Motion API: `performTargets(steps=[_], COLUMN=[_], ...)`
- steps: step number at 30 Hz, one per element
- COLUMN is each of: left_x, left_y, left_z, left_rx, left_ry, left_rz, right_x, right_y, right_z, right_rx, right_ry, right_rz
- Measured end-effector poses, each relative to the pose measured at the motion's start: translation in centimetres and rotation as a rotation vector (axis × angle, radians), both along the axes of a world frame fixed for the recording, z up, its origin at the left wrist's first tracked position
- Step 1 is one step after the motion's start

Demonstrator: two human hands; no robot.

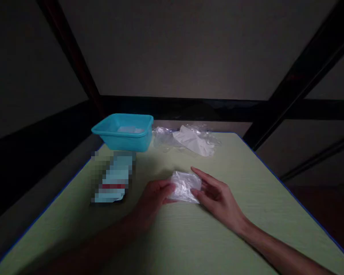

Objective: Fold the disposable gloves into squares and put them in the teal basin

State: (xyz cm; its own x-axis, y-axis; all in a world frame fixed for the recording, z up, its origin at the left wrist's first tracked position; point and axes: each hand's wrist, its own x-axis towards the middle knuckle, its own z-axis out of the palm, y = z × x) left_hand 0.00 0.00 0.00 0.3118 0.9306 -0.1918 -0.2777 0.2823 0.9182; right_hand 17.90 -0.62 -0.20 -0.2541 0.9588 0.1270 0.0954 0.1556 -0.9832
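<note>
Green table (255, 198), packet (185, 185) between fingers (204, 176)

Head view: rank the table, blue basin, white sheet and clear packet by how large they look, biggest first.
1. Table
2. Blue basin
3. White sheet and clear packet, unranked: they look close in size, and the packet is nearer the camera.

Dim wall (172, 49) behind green table (258, 198)
</note>
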Motion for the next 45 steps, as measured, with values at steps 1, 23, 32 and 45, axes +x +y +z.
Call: performTargets(steps=[1, 23, 32, 45], left_x=[0.0, -0.3, -0.2, -0.6], left_y=[0.1, -0.1, -0.2, 0.0], left_z=[0.0, -0.5, -0.2, -0.5], left_rx=[-0.003, 0.000, -0.031, -0.008], left_ry=[0.000, 0.255, 0.264, 0.123], left_rz=[0.017, -0.162, -0.200, -0.120], right_x=[0.1, 1.6, 1.2, 1.4], right_y=[-0.1, 1.2, 0.7, 1.1], right_z=[0.1, 1.3, 1.9, 0.9], right_rx=[0.006, -0.023, 0.045, 0.060], right_ry=[0.009, -0.029, -0.133, -0.067], right_rz=[0.002, 0.308, 0.347, 0.265])
